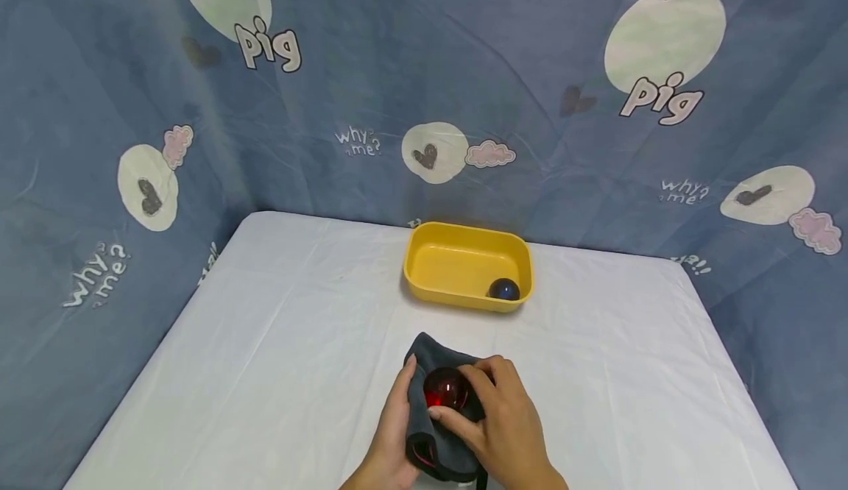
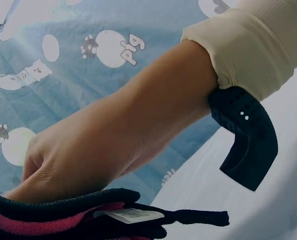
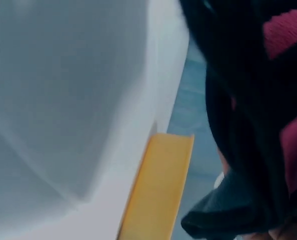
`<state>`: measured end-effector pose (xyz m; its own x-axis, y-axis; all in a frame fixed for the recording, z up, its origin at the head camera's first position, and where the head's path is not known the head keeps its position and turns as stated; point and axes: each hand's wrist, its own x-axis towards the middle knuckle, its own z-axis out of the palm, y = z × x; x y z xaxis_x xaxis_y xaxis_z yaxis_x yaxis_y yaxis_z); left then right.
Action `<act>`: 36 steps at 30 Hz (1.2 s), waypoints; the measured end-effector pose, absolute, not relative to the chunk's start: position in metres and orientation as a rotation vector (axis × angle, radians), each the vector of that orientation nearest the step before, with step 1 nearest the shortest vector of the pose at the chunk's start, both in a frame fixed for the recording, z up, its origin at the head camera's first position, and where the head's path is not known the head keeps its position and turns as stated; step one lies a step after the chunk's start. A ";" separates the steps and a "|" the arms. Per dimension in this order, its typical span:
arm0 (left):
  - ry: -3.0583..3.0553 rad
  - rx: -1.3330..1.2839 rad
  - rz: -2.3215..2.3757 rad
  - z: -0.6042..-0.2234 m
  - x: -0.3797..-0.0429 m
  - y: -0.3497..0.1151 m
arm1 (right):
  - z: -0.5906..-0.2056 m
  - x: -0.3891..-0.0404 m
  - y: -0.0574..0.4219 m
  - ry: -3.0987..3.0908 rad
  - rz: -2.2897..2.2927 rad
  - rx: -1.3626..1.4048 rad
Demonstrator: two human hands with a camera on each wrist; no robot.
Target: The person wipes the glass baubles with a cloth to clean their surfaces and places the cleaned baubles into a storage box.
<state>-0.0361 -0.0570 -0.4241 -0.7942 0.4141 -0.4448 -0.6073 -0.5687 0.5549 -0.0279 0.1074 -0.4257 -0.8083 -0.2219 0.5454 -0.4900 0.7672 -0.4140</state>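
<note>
Above the near part of the table, my left hand (image 1: 392,435) holds a folded dark grey cloth (image 1: 419,415) from its left side, palm beneath it. On the cloth sits a shiny, see-through red ball (image 1: 444,388). My right hand (image 1: 511,425) pinches the ball between thumb and fingers from the right. In the left wrist view the right hand (image 2: 78,155) reaches over the cloth (image 2: 123,197), which shows a pink layer, a white label and a dark strap. The right wrist view shows the cloth (image 3: 243,150) close up; the ball is hidden there.
Beyond the hands, a yellow rectangular tray (image 1: 464,302) stands on the white-covered table (image 1: 298,372). A dark blue ball (image 1: 505,289) lies in its near right corner. Blue printed fabric (image 1: 371,70) hangs around the table's back and sides.
</note>
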 end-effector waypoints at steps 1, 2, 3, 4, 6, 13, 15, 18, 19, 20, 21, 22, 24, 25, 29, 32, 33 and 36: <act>0.954 -0.353 2.330 -0.425 -0.035 -0.057 | -0.427 -0.027 0.106 -2.491 0.764 0.509; 0.946 -0.350 2.328 -0.425 -0.033 -0.058 | -0.429 -0.026 0.105 -2.495 0.770 0.490; 0.941 -0.349 2.329 -0.426 -0.032 -0.059 | -0.431 -0.025 0.104 -2.504 0.777 0.482; 0.946 -0.351 2.329 -0.426 -0.032 -0.060 | -0.432 -0.023 0.104 -2.515 0.779 0.486; 0.975 -0.352 2.332 -0.426 -0.032 -0.061 | -0.434 -0.021 0.103 -2.539 0.788 0.514; 1.046 -0.346 2.346 -0.423 -0.037 -0.064 | -0.431 -0.021 0.106 -2.532 0.795 0.675; 1.048 -0.359 2.349 -0.423 -0.037 -0.063 | -0.429 -0.022 0.106 -2.511 0.790 0.705; 1.038 -0.363 2.350 -0.422 -0.038 -0.062 | -0.428 -0.025 0.107 -2.490 0.815 0.697; 1.038 -0.364 2.349 -0.421 -0.038 -0.061 | -0.428 -0.026 0.107 -2.487 0.825 0.678; 1.036 -0.365 2.348 -0.421 -0.038 -0.061 | -0.428 -0.027 0.107 -2.486 0.833 0.654; 1.037 -0.362 2.345 -0.421 -0.038 -0.060 | -0.428 -0.028 0.107 -2.482 0.849 0.630; 1.033 -0.359 2.343 -0.422 -0.038 -0.059 | -0.429 -0.029 0.107 -2.479 0.863 0.604; 1.029 -0.357 2.342 -0.422 -0.038 -0.058 | -0.430 -0.031 0.107 -2.472 0.886 0.559; 1.026 -0.363 2.341 -0.422 -0.037 -0.057 | -0.431 -0.031 0.107 -2.468 0.891 0.541; 1.013 -0.374 2.349 -0.423 -0.036 -0.055 | -0.434 -0.032 0.106 -2.442 0.867 0.488; 1.007 -0.379 2.355 -0.424 -0.035 -0.054 | -0.434 -0.034 0.105 -2.408 0.817 0.471; 1.001 -0.382 2.358 -0.424 -0.035 -0.054 | -0.434 -0.034 0.106 -2.411 0.803 0.467; 1.006 -0.386 2.362 -0.424 -0.036 -0.053 | -0.432 -0.033 0.109 -2.457 0.787 0.490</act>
